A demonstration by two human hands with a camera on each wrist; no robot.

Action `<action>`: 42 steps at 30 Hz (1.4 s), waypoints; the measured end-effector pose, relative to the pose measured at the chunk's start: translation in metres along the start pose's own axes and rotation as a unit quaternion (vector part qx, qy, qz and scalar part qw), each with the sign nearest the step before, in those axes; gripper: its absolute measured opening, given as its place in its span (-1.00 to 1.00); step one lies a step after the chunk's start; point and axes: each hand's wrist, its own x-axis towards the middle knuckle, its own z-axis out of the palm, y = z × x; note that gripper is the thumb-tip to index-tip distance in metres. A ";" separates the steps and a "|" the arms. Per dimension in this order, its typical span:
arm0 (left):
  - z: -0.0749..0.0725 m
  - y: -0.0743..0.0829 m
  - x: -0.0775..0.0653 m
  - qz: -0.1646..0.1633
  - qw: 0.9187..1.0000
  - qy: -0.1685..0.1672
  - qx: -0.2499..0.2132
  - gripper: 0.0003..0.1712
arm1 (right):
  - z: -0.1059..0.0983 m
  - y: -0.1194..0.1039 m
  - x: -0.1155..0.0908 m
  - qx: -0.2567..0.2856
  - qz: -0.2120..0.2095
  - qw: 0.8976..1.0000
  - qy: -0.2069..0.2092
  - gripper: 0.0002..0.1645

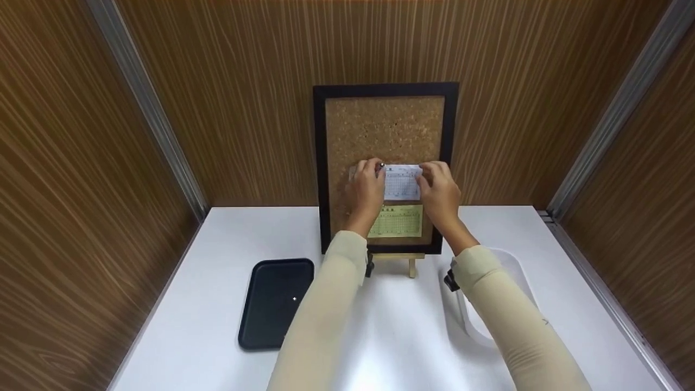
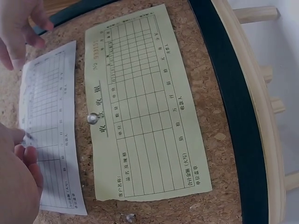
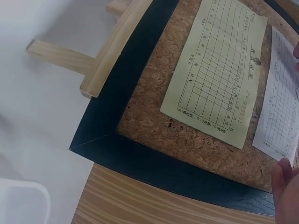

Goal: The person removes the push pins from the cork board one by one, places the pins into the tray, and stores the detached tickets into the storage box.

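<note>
A white receipt slip [image 1: 402, 183] lies flat on the cork board [image 1: 388, 127], just above a yellow receipt slip [image 1: 399, 221]. My left hand [image 1: 368, 184] is at the white slip's upper left, thumb and forefinger pinching a small shiny pushpin [image 1: 381, 164]. At the slip's right edge, my right hand [image 1: 440, 187] touches the paper with spread fingertips; the right wrist view shows its fingers [image 3: 284, 171] at the slip's corner. A silver pushpin [image 2: 93, 118] fixes the yellow slip at its top edge. Another pin [image 2: 130, 217] sits in the cork beside it.
The black-framed board leans upright on a wooden easel [image 1: 411, 266] near the back wall. On the left stands a black tray [image 1: 271, 309] with a small shiny piece [image 1: 294, 298] on it. A white bin [image 1: 516, 266] is partly hidden under my right forearm.
</note>
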 end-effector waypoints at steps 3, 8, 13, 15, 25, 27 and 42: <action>0.002 0.000 0.001 0.006 1.000 0.012 0.006 -0.82 | 0.003 0.000 0.001 -0.002 -0.004 1.000 -0.002 -0.74; 0.003 -0.001 0.002 0.014 1.000 0.018 -0.002 -0.84 | 0.006 0.000 0.001 -0.003 -0.008 1.000 -0.004 -0.74; 0.004 -0.002 0.002 0.019 1.000 0.006 -0.011 -0.84 | 0.009 0.000 0.003 -0.010 -0.008 1.000 -0.001 -0.75; 0.003 -0.001 0.002 0.018 1.000 0.000 -0.015 -0.84 | 0.009 -0.001 0.003 -0.016 -0.010 1.000 0.003 -0.75; 0.003 0.001 0.001 0.008 1.000 -0.011 -0.023 -0.85 | 0.010 0.000 0.008 -0.048 0.003 0.999 0.011 -0.79; 0.003 0.001 0.001 0.007 1.000 -0.011 -0.024 -0.85 | 0.010 0.000 0.008 -0.055 0.006 0.998 0.011 -0.80; 0.003 0.004 0.001 0.009 0.998 -0.028 -0.051 -0.84 | 0.008 0.005 0.012 -0.089 -0.024 0.995 0.042 -0.82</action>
